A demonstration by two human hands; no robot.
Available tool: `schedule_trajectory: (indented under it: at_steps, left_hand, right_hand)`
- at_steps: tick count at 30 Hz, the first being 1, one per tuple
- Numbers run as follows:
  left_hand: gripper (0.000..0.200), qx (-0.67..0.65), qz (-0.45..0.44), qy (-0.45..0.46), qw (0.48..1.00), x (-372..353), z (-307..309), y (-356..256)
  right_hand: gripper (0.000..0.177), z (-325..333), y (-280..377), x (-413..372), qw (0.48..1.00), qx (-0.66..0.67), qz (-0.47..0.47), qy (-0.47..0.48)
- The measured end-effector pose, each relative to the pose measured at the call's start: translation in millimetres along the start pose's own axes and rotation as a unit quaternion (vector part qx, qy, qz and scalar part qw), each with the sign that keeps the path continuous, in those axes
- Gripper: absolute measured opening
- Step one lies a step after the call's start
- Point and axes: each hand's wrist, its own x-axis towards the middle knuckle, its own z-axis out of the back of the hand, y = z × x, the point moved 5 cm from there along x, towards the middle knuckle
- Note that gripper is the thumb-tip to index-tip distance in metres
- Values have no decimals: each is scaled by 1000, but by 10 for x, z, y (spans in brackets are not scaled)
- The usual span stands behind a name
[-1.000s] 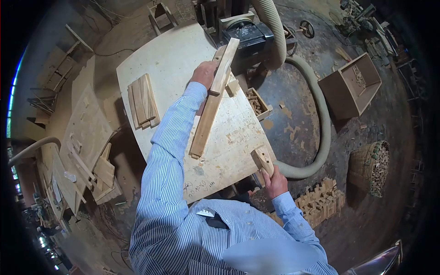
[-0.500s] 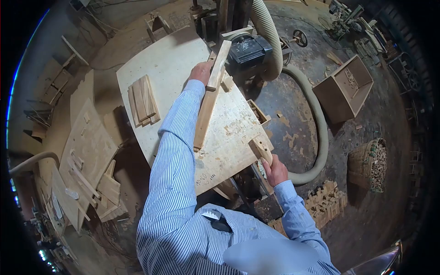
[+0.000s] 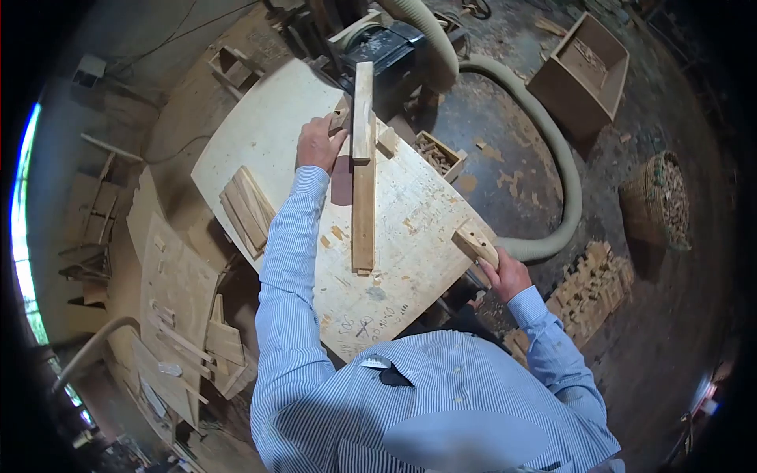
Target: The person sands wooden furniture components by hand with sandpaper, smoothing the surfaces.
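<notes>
My left hand point(image 3: 317, 143) is closed on the near end of a small wooden block point(image 3: 339, 118), partly hidden by the fingers. The block lies on the pale worktable point(image 3: 276, 118), just left of a long wooden guide bar point(image 3: 363, 213) with a raised wooden strip point(image 3: 363, 110) over its far end. A dark reddish patch point(image 3: 341, 180) shows on the tabletop beside the bar. At the table's right corner, my right hand point(image 3: 509, 276) grips the end of a wooden handle-like piece point(image 3: 475, 243) with two dark holes.
Several flat wooden strips point(image 3: 246, 211) lie on the table's left side. Behind stands a dark motor point(image 3: 382, 49) with a ribbed hose point(image 3: 564, 181) looping right. Beyond are a wooden box point(image 3: 579, 75), a basket of offcuts point(image 3: 658, 201) and stacked wood blocks point(image 3: 587, 292) on the floor.
My left hand has shifted left, away from the guide bar, uncovering the dark patch. My right hand stays on the holed wooden piece. The head view has turned.
</notes>
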Motion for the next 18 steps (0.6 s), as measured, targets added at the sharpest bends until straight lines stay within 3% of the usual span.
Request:
schedule_trajectory:
  at_steps: [3,5,8,10,12,14,16,18]
  left_hand:
    - [32,28,-26,-6,999,148,-297,124]
    - [33,-48,43,-5,998,160,-503,279]
    - [54,-128,190,-9,973,14,-461,351]
    - [52,-136,193,-8,972,-110,-267,327]
    - [43,-364,258,0,895,-301,101,-59]
    - [39,-421,233,140,866,-560,355,-666]
    - [39,-457,210,283,817,-887,440,-1450]
    - [39,-458,174,425,761,-1276,433,-2191]
  right_hand:
    - [44,-1,-12,14,1000,-5,-2,-9]
    - [47,53,-73,-46,1000,-21,-4,-3]
    - [49,63,-36,-18,1000,-15,-2,25]
    - [49,86,-45,-2,999,12,-10,28]
    - [50,61,-81,-40,998,45,-7,38]
    - [53,187,-95,-71,991,94,65,-63]
    - [59,370,-52,-86,987,156,45,-18]
    - [64,626,67,-158,955,199,193,-102]
